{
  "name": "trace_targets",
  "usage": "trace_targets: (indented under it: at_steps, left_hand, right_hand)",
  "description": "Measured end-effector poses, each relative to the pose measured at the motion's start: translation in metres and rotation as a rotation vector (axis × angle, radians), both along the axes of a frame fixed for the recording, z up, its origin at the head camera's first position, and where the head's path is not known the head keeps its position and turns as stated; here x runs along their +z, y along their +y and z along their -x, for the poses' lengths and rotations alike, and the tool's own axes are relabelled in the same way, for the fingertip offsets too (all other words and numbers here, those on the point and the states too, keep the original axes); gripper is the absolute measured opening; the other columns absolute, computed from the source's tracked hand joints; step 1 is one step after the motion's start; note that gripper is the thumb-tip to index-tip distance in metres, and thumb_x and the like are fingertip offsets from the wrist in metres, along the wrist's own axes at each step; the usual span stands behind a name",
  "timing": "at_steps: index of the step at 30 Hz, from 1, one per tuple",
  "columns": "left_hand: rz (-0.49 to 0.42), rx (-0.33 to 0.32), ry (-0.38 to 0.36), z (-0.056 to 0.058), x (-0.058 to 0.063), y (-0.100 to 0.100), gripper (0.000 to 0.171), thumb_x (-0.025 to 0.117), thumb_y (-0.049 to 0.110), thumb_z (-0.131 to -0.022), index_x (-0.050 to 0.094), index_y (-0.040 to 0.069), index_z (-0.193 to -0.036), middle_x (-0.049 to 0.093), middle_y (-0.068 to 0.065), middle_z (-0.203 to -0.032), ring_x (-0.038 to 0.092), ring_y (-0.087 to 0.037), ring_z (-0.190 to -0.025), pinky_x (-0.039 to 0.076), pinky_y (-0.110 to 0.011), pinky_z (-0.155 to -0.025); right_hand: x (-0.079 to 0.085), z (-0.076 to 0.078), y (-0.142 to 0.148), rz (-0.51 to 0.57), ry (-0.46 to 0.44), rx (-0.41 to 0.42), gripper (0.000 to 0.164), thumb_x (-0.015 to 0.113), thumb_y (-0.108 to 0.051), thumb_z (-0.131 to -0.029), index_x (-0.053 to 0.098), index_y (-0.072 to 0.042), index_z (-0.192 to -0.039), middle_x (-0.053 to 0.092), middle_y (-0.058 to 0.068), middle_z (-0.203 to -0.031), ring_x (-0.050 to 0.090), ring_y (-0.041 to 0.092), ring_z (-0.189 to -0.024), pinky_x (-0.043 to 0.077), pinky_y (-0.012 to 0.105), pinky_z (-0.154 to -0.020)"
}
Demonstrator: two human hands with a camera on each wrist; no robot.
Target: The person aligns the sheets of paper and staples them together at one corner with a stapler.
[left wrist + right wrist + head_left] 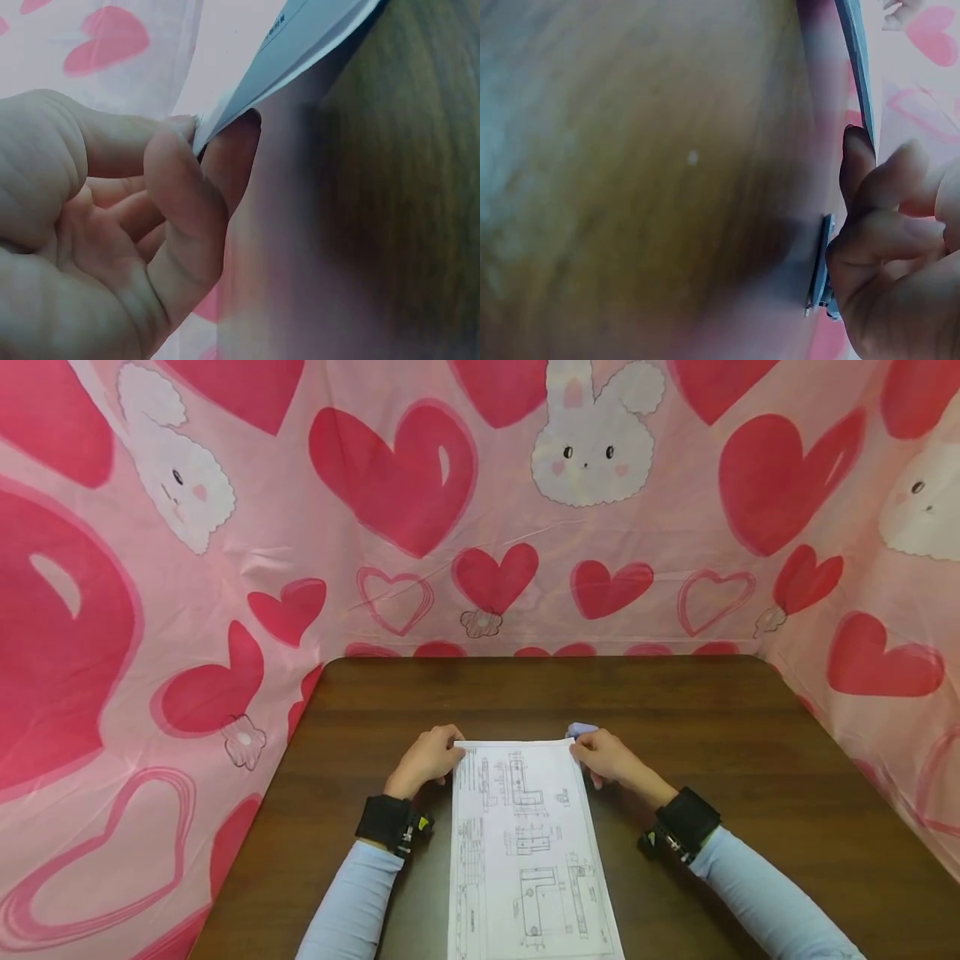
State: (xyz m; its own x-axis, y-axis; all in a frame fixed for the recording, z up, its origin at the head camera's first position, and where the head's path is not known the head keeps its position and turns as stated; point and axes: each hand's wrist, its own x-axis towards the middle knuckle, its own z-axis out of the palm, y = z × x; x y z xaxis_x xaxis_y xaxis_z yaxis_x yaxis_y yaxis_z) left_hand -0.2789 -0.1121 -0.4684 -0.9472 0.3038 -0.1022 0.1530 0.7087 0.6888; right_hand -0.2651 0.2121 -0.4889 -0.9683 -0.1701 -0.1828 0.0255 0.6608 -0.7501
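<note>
Between the two hands stretches a thin stack of white paper sheets printed with technical drawings. My left hand pinches its far left corner; in the left wrist view that hand has thumb and fingers on either side of the sheet edges. At the far right corner my right hand pinches the stack, and the right wrist view shows its fingers at the paper edge. Just behind the right hand lies a small lavender object, partly hidden by it.
The brown wooden table extends to both sides and beyond the papers. A pink cloth with hearts and rabbits hangs behind and along the sides. Black straps with small cameras sit on both wrists.
</note>
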Motion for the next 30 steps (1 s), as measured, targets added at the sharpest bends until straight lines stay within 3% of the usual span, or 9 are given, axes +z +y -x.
trace_targets:
  at_steps: [7, 13, 17, 22, 30]
  left_hand:
    - [-0.005, 0.026, 0.003, 0.004, -0.001, 0.006, 0.017, 0.059, 0.013, -0.097, 0.063, 0.006, -0.112, 0.063, -0.012, -0.091, 0.055, -0.02, -0.045, 0.048, -0.028, -0.043]
    - [0.027, 0.047, 0.013, 0.009, -0.003, 0.01, 0.019, 0.057, 0.013, -0.097, 0.063, 0.006, -0.113, 0.066, -0.013, -0.09, 0.056, -0.02, -0.043, 0.047, -0.029, -0.043]
    - [0.031, 0.061, 0.017, 0.012, -0.004, 0.012, 0.019, 0.056, 0.013, -0.098, 0.064, 0.006, -0.114, 0.067, -0.015, -0.092, 0.057, -0.02, -0.043, 0.047, -0.028, -0.043]
    - [0.032, 0.065, 0.006, 0.013, -0.007, 0.015, 0.021, 0.057, 0.014, -0.097, 0.063, 0.006, -0.115, 0.067, -0.015, -0.094, 0.056, -0.019, -0.043, 0.047, -0.028, -0.043]
    - [0.04, 0.072, 0.036, 0.013, -0.01, 0.02, 0.02, 0.057, 0.013, -0.097, 0.063, 0.005, -0.114, 0.066, -0.015, -0.094, 0.055, -0.018, -0.046, 0.046, -0.026, -0.043]
  right_hand:
    - [-0.004, 0.007, 0.001, 0.04, -0.043, 0.014, 0.026, 0.054, -0.019, -0.097, 0.061, -0.003, -0.078, 0.055, 0.004, -0.057, 0.053, 0.014, -0.037, 0.038, 0.023, -0.037]
    - [-0.007, 0.005, 0.002, 0.098, -0.04, -0.068, 0.017, 0.063, -0.017, -0.092, 0.064, 0.0, -0.093, 0.06, 0.005, -0.064, 0.056, 0.015, -0.04, 0.043, 0.025, -0.039]
    - [-0.006, 0.003, 0.002, 0.112, -0.012, -0.1, 0.019, 0.065, -0.015, -0.09, 0.057, 0.001, -0.093, 0.059, 0.005, -0.061, 0.057, 0.014, -0.039, 0.046, 0.027, -0.04]
    - [-0.006, -0.002, 0.002, 0.081, 0.01, -0.122, 0.019, 0.067, -0.015, -0.089, 0.053, -0.002, -0.09, 0.057, 0.004, -0.056, 0.057, 0.016, -0.039, 0.047, 0.029, -0.04]
    - [-0.004, -0.006, -0.002, -0.075, 0.138, -0.068, 0.012, 0.066, -0.017, -0.088, 0.061, -0.007, -0.083, 0.056, 0.002, -0.056, 0.052, 0.016, -0.038, 0.044, 0.029, -0.038]
